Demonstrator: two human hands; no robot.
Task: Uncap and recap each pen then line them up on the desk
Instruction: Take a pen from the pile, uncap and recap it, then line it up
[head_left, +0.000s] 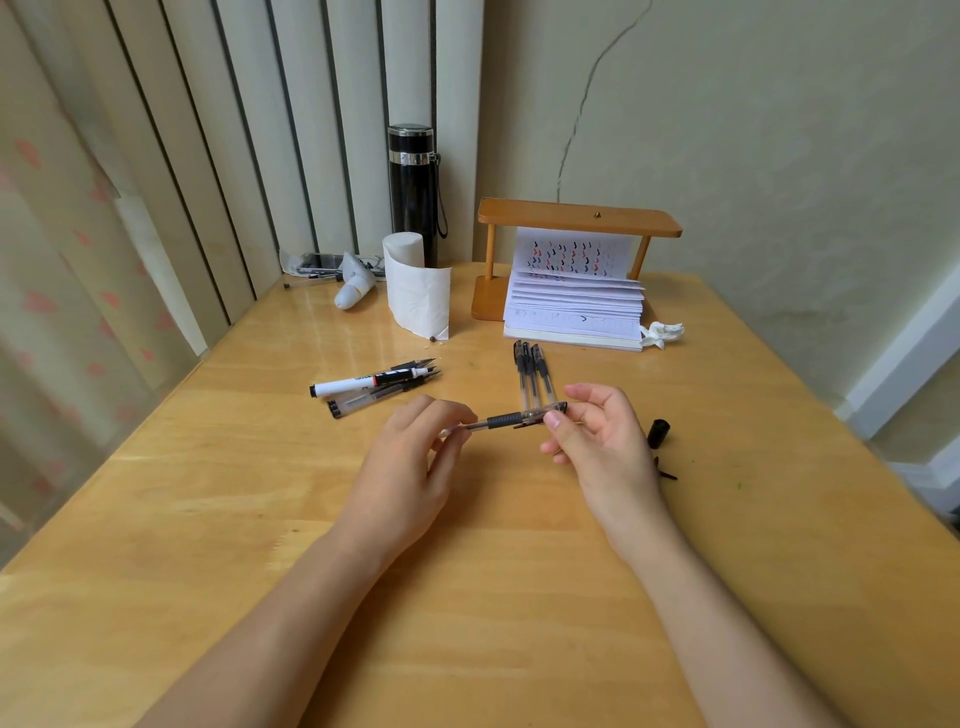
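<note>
1. My left hand (415, 447) pinches the clear barrel end of the pen (501, 420), and my right hand (592, 431) closes thumb and fingertips on its cap (543, 414). I hold it level above the desk (260, 519), at about 12 o'clock from my wrists, so I can pull or push straight along its length.
2. The cap sits against the rubber grip. I cannot tell whether it is fully seated or partly off, so this could be uncapping or recapping.
3. Two capped pens (531, 374) lie side by side just beyond my right thumb, at 12 o'clock, pointing away from me. I take these to be the start of the row.
4. A loose heap of pens (379, 384), one a white marker, lies at 10 o'clock, well apart from the row. They look like the ones still waiting.
5. A stray black cap (658, 432) and some small dark bits lie at 3 o'clock of my right hand.
6. Containers: the black flask (414, 192) at the far edge is shut, its contents hidden. The wooden stand (576, 218) shelters a fanned stack of papers (574, 301). No pen holder is in sight.
</note>
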